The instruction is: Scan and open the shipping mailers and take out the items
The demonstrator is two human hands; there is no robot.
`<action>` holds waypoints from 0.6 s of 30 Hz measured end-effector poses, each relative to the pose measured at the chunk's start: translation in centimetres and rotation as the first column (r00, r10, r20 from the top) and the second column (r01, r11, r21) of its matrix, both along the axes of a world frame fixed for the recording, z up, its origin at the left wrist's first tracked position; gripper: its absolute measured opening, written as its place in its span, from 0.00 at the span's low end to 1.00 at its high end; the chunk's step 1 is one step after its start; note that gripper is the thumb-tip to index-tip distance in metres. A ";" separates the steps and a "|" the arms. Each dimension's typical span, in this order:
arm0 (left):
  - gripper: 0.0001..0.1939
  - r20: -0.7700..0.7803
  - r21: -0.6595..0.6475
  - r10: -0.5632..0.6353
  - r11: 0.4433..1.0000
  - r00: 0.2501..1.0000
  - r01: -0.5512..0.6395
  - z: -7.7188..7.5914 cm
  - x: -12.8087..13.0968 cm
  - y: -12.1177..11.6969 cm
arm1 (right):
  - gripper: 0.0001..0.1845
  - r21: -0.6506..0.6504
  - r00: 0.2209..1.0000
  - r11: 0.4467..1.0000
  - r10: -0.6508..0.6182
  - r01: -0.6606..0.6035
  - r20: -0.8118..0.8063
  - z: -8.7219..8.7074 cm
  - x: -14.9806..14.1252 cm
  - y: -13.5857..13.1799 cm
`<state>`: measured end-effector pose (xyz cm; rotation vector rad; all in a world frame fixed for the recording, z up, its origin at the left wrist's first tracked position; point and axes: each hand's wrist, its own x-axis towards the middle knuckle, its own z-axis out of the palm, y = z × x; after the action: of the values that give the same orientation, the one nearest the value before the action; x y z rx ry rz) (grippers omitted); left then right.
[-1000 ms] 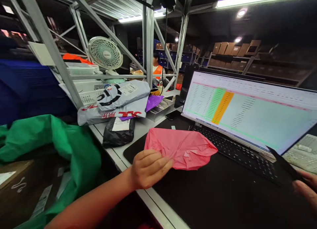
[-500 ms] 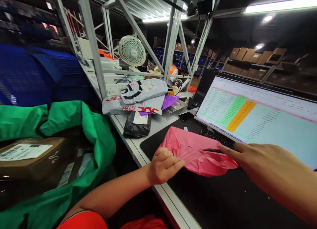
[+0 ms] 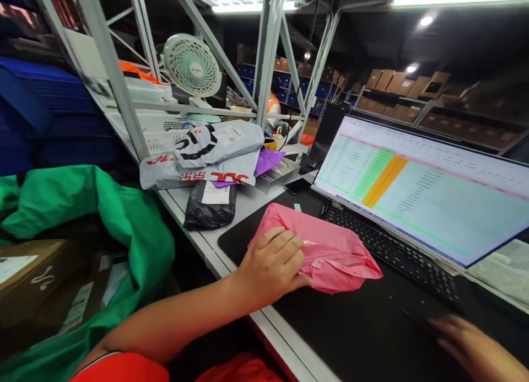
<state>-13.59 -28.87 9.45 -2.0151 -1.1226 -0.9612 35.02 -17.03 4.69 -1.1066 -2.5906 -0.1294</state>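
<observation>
A pink plastic mailing bag point(image 3: 334, 241) lies crumpled on the black desk mat, with a small pale slit near my fingers. My left hand point(image 3: 273, 261) is closed on its near left side, thumb towards me. At the lower right, my right hand point(image 3: 471, 340) is low over the mat, apart from the bag and smeared by motion. A thin dark tool point(image 3: 415, 318) shows at its fingertips; whether the fingers still grip it is unclear.
Behind the bag stand a black keyboard point(image 3: 372, 244) and a lit monitor point(image 3: 438, 189). A black parcel point(image 3: 210, 214) and stacked mailers point(image 3: 219, 145) sit at the back left. A green sack point(image 3: 152, 249) holding boxes is beside the desk. A fan point(image 3: 192, 68) stands farther back.
My right hand has moved from the pink bag down to the right with the dark tool. My left hand has shifted slightly farther over the bag. The view has turned a little right.
</observation>
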 end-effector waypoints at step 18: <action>0.10 -0.196 -0.005 -0.324 0.944 0.925 0.330 0.3 0.4 -1.0 | 0.14 0.173 0.904 0.898 0.365 -0.405 0.221 12.6 -32.7 -2.9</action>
<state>-13.17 -29.89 9.78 -2.2623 -0.6756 -0.9073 2.30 -19.91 17.30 -0.5087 -2.8185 -0.4244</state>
